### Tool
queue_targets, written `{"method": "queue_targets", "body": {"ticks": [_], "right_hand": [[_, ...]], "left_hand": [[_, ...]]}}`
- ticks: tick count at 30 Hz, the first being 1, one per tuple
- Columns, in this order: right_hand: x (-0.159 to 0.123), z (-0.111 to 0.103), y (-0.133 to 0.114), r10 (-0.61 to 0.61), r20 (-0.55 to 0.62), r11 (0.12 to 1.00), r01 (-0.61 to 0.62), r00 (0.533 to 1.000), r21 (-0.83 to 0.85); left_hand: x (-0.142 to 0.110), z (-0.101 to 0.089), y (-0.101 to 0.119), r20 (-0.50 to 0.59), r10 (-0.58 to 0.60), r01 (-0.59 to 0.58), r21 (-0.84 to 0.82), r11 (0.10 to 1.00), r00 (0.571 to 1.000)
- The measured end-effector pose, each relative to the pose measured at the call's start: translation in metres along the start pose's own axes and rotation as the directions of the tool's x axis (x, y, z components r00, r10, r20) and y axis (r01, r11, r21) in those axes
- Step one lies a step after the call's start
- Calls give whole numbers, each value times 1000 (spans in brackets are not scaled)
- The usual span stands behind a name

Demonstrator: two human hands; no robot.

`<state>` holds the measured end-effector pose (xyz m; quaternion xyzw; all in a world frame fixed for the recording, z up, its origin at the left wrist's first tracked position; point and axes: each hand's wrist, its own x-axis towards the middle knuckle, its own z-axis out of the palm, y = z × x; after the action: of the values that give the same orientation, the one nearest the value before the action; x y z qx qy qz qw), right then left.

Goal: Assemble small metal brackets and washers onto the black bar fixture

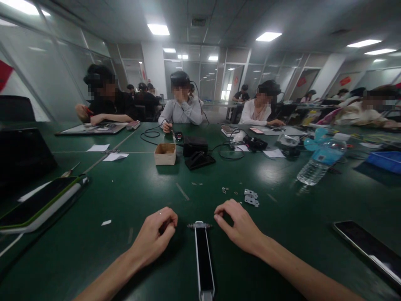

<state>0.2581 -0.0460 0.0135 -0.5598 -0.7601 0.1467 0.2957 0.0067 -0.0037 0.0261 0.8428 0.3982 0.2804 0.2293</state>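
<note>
A long black strip with a metal end [203, 255] lies on the green table [131, 196] between my hands, pointing away from me. My left hand [156, 235] rests just left of its far end, fingers curled into a loose fist; what it holds, if anything, is hidden. My right hand [239, 225] sits just right of the metal end, fingers bent and pinched toward it. Two small metal brackets [251, 197] and several tiny washers [226, 190] lie just beyond my right hand.
A tablet [40, 205] lies at left, a phone [369, 251] at right. Further off stand a cardboard box [165, 153], black devices with cables [197, 152], a tipped water bottle [319, 163] and a blue tray [385, 161]. Several people sit working along the far side.
</note>
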Motion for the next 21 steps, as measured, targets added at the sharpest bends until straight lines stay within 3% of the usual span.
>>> {"method": "queue_targets", "body": {"ticks": [6,10,14,18,21], "right_hand": [[14,-15,32,52,-203,989,-79,978,-127],[21,-31,61,112,-257,954,-176,960,-241],[27,-36,74,146,-160,916,-195,976,-352],[40,-32,69,120,3,888,-106,993,-447],[52,-29,64,99,37,868,-68,994,-492]], "left_hand": [[-1,-1,-1,39,32,-32,-13,999,999],[-2,-1,-3,57,33,-31,-30,999,998],[-4,0,-4,76,56,-52,-52,997,996],[-5,1,-4,82,40,-36,-49,998,996],[-5,2,-6,81,23,-20,-47,999,996]]}}
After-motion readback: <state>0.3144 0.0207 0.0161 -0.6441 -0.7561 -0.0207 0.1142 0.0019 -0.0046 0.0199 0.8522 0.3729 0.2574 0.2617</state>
